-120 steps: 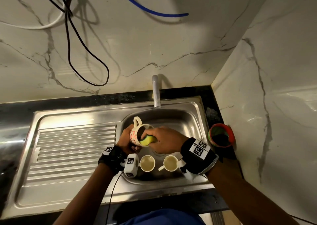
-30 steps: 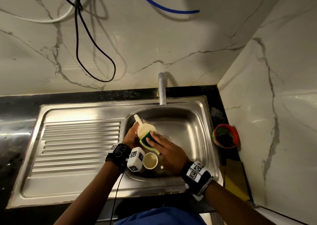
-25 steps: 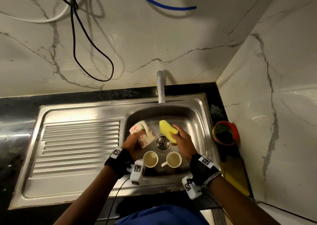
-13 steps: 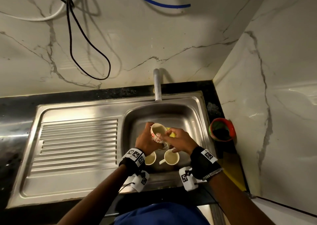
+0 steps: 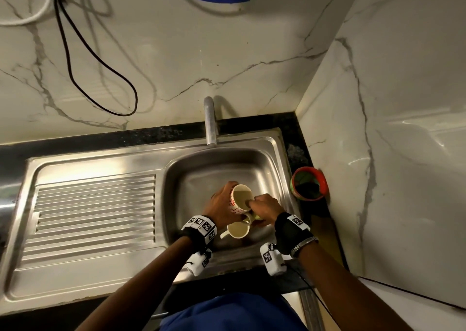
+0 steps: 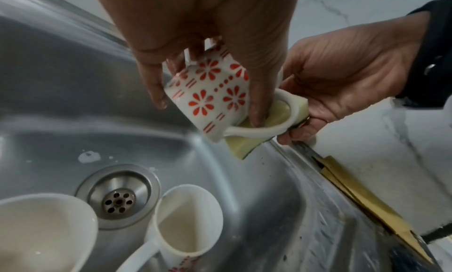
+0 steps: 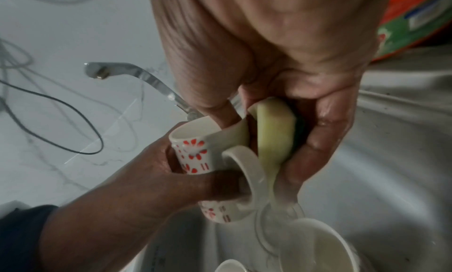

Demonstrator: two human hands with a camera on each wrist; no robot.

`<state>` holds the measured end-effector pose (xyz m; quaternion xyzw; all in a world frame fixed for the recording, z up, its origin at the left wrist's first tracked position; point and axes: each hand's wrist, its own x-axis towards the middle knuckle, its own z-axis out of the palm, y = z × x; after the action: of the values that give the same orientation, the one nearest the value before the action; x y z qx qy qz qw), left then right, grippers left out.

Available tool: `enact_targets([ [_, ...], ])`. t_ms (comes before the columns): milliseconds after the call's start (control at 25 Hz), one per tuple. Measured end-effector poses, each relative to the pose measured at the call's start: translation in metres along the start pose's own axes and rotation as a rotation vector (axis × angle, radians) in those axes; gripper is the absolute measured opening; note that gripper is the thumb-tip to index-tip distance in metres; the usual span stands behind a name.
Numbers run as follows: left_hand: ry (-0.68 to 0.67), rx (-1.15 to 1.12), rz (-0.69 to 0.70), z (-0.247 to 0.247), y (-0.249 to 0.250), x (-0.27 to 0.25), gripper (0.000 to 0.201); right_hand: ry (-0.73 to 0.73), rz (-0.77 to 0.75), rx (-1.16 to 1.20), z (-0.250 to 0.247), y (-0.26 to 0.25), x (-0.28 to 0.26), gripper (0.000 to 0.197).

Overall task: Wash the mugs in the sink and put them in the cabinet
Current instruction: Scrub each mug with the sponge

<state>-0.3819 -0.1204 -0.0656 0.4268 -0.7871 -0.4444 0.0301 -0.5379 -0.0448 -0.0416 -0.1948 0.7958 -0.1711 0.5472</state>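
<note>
Left hand [image 5: 222, 208]: fingers wrapped round the body of the flowered mug [image 6: 212, 94], holding it tilted above the sink [image 5: 191, 169] basin, mouth up toward the tap [image 5: 210, 121].
Waiting mugs: 2 more cream mugs sit on the basin floor just below the held one, one [image 6: 186, 224] beside the drain [image 6: 118, 200], the other [image 6: 41, 235] at the near-left edge of the left wrist view; neither looks rinsed yet, by my reading.
Right hand [image 5: 266, 208]: fingers clenched on the yellow sponge [image 7: 274, 133], folding it against the mug's outer wall by the handle [image 7: 249, 171], with one fingertip hooked over the rim.
Risk, slip: both hands and the glaze look wet, so the mug could slide out of the left grasp; it would land on the 2 mugs underneath and chip one.
Risk, handle: hard scrubbing against the handle could twist the mug in the grip.
Risk, task: the tap shows no water running, so soap may stay on if rinsing is skipped before the cabinet, which is not in view.
Change, 0.5 s: the grip and mug sit much as they did, the sponge now tucked lower and mostly hidden from the head camera.
Change, 1 s: back then the sponge was held apart over the drain and the mug lay tipped on its side; now they are pressed together.
</note>
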Motion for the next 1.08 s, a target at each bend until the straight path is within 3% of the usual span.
enact_targets([
  [240,-0.202,0.141,-0.116,0.035,-0.003,0.042,0.09,0.169,0.056,-0.293,-0.004,0.02,0.042,0.034],
  [560,-0.338,0.306,-0.334,0.038,-0.069,0.045,0.066,0.386,0.097,-0.258,0.02,0.041,0.085,0.041],
  [880,-0.502,0.541,-0.284,0.059,-0.075,0.039,0.043,0.26,0.203,-0.229,0.025,0.057,0.111,0.049],
  [960,-0.543,0.611,-0.259,0.065,-0.076,0.039,0.041,0.199,0.221,-0.151,0.02,0.062,0.124,0.046],
  [1080,-0.52,0.645,-0.257,0.068,-0.078,0.041,0.038,0.1,0.202,-0.051,0.007,0.044,0.099,0.03],
])
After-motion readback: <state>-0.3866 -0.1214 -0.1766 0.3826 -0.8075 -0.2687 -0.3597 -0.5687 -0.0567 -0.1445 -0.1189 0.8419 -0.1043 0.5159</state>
